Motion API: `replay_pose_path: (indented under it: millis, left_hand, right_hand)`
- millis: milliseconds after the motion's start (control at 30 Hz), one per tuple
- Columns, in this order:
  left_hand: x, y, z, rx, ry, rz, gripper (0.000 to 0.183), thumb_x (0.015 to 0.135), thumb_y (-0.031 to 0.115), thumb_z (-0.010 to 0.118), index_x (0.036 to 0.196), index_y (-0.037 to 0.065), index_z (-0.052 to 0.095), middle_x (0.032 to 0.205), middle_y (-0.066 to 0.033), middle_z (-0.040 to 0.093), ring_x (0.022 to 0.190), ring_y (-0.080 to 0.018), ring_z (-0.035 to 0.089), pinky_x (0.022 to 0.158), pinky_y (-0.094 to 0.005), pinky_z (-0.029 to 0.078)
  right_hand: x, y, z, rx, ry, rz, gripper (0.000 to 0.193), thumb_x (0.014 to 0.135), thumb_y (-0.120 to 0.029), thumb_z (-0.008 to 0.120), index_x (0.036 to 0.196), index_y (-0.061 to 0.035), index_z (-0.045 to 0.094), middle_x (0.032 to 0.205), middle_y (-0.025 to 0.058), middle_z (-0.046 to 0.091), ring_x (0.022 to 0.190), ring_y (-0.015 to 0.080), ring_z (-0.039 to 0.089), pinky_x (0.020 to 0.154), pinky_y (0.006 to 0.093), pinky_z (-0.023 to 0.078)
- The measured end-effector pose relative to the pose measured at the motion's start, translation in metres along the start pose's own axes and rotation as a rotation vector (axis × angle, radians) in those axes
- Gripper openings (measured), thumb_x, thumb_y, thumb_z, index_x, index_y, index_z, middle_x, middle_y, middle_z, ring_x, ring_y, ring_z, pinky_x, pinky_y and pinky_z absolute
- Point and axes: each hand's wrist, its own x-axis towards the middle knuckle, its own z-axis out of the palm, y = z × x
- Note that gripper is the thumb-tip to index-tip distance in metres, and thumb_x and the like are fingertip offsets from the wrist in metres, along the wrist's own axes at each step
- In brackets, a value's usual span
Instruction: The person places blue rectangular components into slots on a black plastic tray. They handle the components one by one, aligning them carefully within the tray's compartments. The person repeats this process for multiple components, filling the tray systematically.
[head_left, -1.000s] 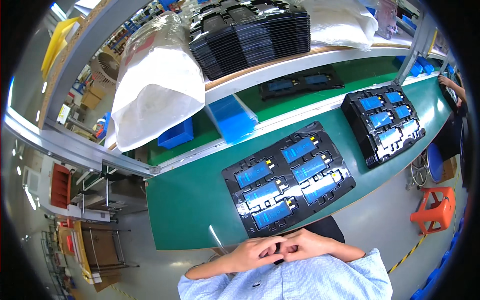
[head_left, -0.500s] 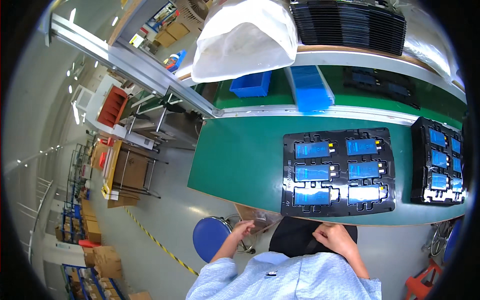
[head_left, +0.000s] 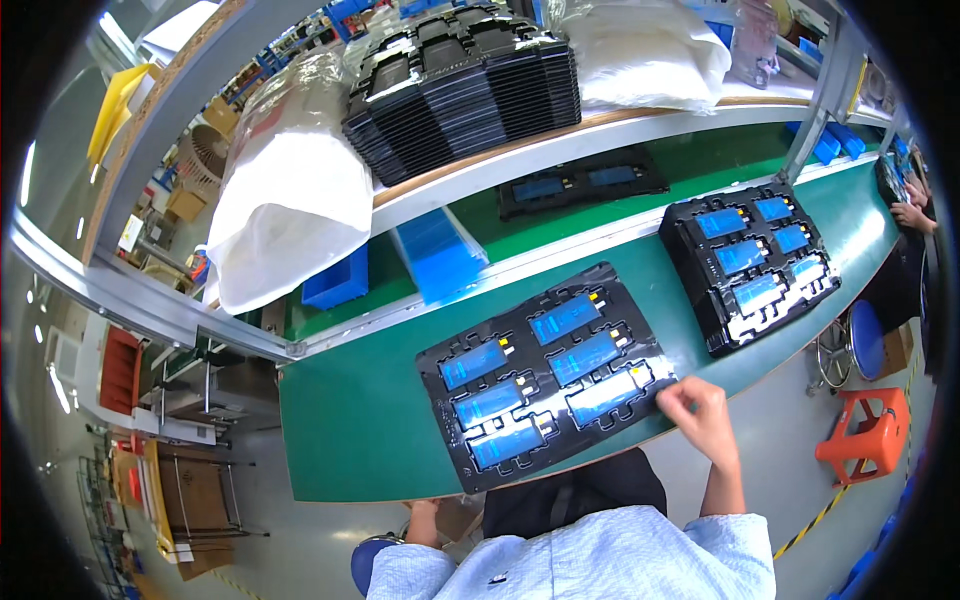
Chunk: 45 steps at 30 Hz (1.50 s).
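A black plastic tray (head_left: 548, 365) lies slightly turned on the green bench, with flat blue battery-like packs (head_left: 585, 357) in its pockets. Each pack has small yellow and white tabs at one end. My right hand (head_left: 703, 418) is closed with its fingers curled, and its fingertips are at the tray's near right corner. Whether it pinches the rim or anything small cannot be made out. Below the bench's front edge is my left hand (head_left: 424, 506), its fingers mostly hidden. To the right stands a stack of black trays (head_left: 700, 290), the top one carrying more blue packs.
Above the green bench (head_left: 350, 420) runs a shelf with stacked black trays (head_left: 465, 100) and a white bag (head_left: 290, 220). Behind are blue sheets (head_left: 438, 255), a blue bin (head_left: 338, 280) and another loaded tray (head_left: 585, 183). An orange stool (head_left: 865, 435) and another person's hand (head_left: 912, 215) are at right.
My view has swung to the right. My right hand has risen from my lap to the tray's near right corner. My left hand has gone partly out of sight under the bench edge.
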Motion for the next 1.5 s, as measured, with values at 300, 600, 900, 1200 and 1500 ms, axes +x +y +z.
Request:
replay_pose_path:
  millis: [300, 600, 900, 1200, 1500]
  left_hand:
    - [-0.28, 0.052, 0.002, 0.965, -0.973, 0.162, 0.03, 0.095, 0.029, 0.057, 0.113, 0.005, 0.062, 0.091, -0.0026, 0.068, 0.068, -0.0121, 0.06, 0.062, -0.0246, 0.048]
    - [-0.413, 0.058, 0.096, 0.653, -0.312, 1.398, 0.042, 0.088, 0.018, 0.067, 0.121, -0.005, 0.054, 0.1, -0.0099, 0.055, 0.07, -0.012, 0.051, 0.06, -0.0248, 0.045]
    - [-0.398, 0.059, 0.117, 0.76, -0.172, 1.519, 0.062, 0.082, 0.03, 0.072, 0.126, -0.009, 0.052, 0.102, -0.0132, 0.05, 0.074, -0.0165, 0.049, 0.067, -0.028, 0.046]
    - [-0.406, 0.06, 0.125, 0.2, -0.448, 1.247, 0.055, 0.08, 0.002, 0.072, 0.129, -0.007, 0.05, 0.105, -0.0083, 0.055, 0.08, -0.0127, 0.052, 0.077, -0.0242, 0.048]
    - [-0.467, 0.081, 0.127, 0.052, -0.866, 1.065, 0.065, 0.082, -0.012, 0.061, 0.139, -0.009, 0.032, 0.126, -0.0179, 0.054, 0.112, -0.0227, 0.055, 0.097, -0.0333, 0.044]
  right_hand:
    - [0.023, 0.009, 0.023, -0.414, 0.258, -0.014, 0.028, 0.086, -0.023, 0.067, 0.074, 0.0015, 0.062, 0.071, 0.0144, 0.057, 0.06, 0.0307, 0.057, 0.057, 0.0407, 0.045]
    - [0.036, 0.008, 0.009, -0.121, 0.143, 0.262, 0.037, 0.087, -0.028, 0.067, 0.067, 0.0023, 0.057, 0.058, 0.0086, 0.054, 0.054, 0.0202, 0.057, 0.052, 0.039, 0.043]
    - [0.028, 0.014, 0.004, 1.027, -0.214, 0.437, 0.024, 0.095, -0.02, 0.055, 0.102, 0.002, 0.058, 0.074, 0.0056, 0.064, 0.043, 0.0094, 0.053, 0.034, 0.0217, 0.04]
    - [0.035, 0.012, 0.002, 1.164, -0.248, 0.329, 0.017, 0.095, -0.018, 0.055, 0.099, -0.0025, 0.058, 0.076, 0.0036, 0.062, 0.05, 0.0071, 0.054, 0.036, 0.021, 0.04]
    - [0.026, 0.014, -0.038, 0.912, -0.323, 0.201, 0.022, 0.097, -0.027, 0.054, 0.094, -0.006, 0.059, 0.072, -0.0025, 0.06, 0.053, 0.0029, 0.052, 0.043, 0.0184, 0.041]
